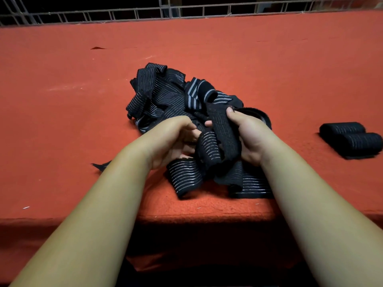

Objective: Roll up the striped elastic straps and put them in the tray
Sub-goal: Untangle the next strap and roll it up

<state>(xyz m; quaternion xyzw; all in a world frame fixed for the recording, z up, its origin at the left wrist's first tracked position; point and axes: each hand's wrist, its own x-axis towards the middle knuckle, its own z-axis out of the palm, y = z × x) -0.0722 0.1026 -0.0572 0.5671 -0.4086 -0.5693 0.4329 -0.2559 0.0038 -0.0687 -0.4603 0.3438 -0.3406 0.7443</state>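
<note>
A tangled heap of black straps with thin white stripes point(161, 96) lies in the middle of the red cloth-covered table point(62, 100). Both hands hold one strap point(223, 139) just in front of the heap, above the table's near edge. My right hand point(248, 135) grips its upright folded part, thumb on top. My left hand point(176, 137) curls its fingers round the lower loop. The loose tail of this strap point(186, 177) lies flat on the cloth below my hands. Two rolled straps point(352, 139) lie side by side at the right. No tray is in view.
A metal wire grid fence point(186, 11) runs along the table's far edge. A dark round thing point(257, 114) lies just behind my right hand. A small black scrap point(101, 165) sits by my left forearm. The table's front edge drops off below my forearms.
</note>
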